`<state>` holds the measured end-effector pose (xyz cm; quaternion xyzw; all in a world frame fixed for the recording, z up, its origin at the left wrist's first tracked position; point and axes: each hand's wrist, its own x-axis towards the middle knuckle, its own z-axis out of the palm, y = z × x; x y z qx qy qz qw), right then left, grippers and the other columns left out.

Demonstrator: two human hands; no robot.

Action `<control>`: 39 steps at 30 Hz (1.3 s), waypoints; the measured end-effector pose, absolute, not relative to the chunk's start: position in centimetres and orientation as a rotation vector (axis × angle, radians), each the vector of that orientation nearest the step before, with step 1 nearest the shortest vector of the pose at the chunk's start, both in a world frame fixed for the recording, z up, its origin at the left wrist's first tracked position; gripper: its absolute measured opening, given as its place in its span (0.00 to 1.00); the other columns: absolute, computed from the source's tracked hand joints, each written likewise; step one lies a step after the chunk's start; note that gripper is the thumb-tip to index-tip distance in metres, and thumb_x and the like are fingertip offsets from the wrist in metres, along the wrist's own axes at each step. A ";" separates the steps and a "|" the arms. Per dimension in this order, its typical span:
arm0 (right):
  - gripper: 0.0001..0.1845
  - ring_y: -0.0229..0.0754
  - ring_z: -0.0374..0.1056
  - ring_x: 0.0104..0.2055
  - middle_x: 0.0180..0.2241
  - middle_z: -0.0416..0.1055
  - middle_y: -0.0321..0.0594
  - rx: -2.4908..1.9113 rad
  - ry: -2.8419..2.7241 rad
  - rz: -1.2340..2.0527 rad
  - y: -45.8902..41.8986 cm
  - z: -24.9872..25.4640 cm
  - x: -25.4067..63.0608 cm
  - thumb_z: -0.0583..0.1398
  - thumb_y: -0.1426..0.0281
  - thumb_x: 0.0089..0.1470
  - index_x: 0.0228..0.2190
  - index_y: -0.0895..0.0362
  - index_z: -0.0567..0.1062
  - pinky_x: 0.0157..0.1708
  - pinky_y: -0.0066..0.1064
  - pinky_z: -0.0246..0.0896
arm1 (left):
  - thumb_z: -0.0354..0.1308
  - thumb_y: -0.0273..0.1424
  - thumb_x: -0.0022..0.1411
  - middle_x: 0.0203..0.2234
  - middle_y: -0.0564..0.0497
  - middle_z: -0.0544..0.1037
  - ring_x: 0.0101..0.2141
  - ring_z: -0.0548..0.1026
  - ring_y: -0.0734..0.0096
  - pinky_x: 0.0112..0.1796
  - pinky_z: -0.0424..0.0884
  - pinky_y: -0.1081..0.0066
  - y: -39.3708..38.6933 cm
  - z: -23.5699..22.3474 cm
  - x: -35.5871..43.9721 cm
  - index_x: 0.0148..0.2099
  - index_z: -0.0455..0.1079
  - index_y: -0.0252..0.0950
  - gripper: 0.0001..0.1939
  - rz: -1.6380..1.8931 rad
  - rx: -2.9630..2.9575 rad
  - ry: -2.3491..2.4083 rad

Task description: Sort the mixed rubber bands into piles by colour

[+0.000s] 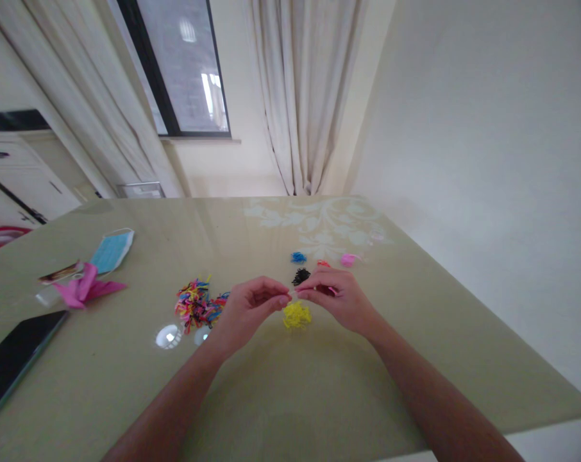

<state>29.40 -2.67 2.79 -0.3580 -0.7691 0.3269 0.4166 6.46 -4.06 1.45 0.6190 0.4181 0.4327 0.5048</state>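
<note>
On my remote feed, I take the yellow pile of small bands (297, 317) as reference. Just beyond it, the left hand (252, 311) and the right hand (336, 296) nearly meet, thumb and fingertips of each pinched on a tiny pale item (293, 295); I cannot tell its kind.

The left hand hides the right edge of a mixed-colour pile (199, 307), left of the yellow one. The right hand covers part of a black pile (301, 276) directly beyond the yellow, and most of a red pile (324, 263) beyond and to the right. A phone (21, 359), far left of the yellow pile, is cut off by the frame edge; its screen is dark.

A brown-patterned strip (59, 273), far left of the yellow pile, is partly covered by a pink folded-paper piece (84, 287); any print on it is too blurred to read.

I count six piles, including one blue (298, 257) beyond the black, and one pink (349, 260) beyond and right of the yellow. I also count one blue face mask (112, 251), left of and beyond the yellow pile.
</note>
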 end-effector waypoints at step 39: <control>0.11 0.37 0.59 0.25 0.21 0.74 0.35 -1.534 -2.268 1.070 1.4 2.8 39.0 0.66 0.64 0.49 0.26 0.58 0.87 0.27 0.31 0.49 | 0.47 0.26 0.71 0.44 0.43 0.81 0.44 0.80 0.55 0.44 0.70 0.63 -1.3 -0.2 0.9 0.46 0.77 0.38 0.15 0.258 2.248 2.115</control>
